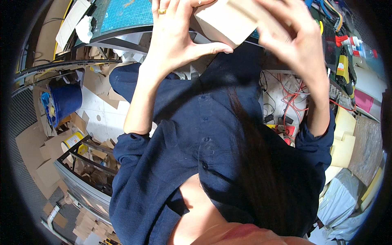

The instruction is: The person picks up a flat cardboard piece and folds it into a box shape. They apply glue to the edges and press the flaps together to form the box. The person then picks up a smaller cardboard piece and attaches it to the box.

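A tan cardboard box [224, 23], or a folded piece of cardboard, is at the top middle, tilted with one corner toward me. Its upper part is cut off by the picture's edge. My left hand [173, 41], with a gold ring, grips it from the left; the thumb stretches along its lower edge to the near corner. At its right side is my right hand [300, 41], fingers bent over the cardboard and smeared by motion. Whether they grip it or only brush it is unclear.
A teal cutting mat [126, 16] lies on the table at the upper left, near crumpled white paper [84, 29]. To the right are a red-capped bottle [361, 50] and a yellow-black tool [342, 67]. A blue bin [65, 102], cardboard scraps and red cables [290, 94] are below.
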`<state>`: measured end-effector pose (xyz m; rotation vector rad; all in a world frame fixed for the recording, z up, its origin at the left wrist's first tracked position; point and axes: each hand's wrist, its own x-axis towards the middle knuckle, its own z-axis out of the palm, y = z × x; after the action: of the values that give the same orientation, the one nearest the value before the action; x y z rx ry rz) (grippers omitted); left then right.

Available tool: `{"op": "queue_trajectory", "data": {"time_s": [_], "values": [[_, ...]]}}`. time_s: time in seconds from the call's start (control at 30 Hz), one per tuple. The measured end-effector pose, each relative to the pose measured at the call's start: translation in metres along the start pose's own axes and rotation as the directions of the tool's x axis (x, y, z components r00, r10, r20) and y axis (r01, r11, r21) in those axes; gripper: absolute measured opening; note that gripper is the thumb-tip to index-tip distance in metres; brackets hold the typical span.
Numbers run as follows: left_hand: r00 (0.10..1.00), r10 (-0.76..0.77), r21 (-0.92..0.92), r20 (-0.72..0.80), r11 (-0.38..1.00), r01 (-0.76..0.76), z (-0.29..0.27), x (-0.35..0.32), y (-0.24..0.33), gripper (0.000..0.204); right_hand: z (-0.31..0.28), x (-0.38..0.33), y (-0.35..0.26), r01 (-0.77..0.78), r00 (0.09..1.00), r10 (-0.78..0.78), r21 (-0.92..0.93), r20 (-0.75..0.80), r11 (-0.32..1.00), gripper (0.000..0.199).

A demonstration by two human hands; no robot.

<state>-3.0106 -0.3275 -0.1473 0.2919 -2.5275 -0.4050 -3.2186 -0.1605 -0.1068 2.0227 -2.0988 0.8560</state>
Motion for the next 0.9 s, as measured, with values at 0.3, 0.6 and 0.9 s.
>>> {"op": "queue_trajectory", "data": {"time_s": [0.3,0.6,0.9], "values": [[0.993,-0.008,-0.056,-0.114,0.998,0.001,0.003,0.003,0.013,0.099,0.009,-0.013,0.011,-0.160,0.954,0.201,0.192,-0.221,0.968,0.057],[0.999,0.005,-0.200,-0.051,0.980,-0.015,0.015,-0.006,-0.017,0.096,0.018,-0.037,-0.003,-0.266,0.846,0.465,0.549,-0.260,0.792,0.062],[0.990,0.126,-0.128,-0.063,0.983,-0.133,0.003,0.000,0.007,0.060,0.008,-0.014,0.022,-0.068,0.935,0.114,0.147,-0.336,0.987,0.056]]}}
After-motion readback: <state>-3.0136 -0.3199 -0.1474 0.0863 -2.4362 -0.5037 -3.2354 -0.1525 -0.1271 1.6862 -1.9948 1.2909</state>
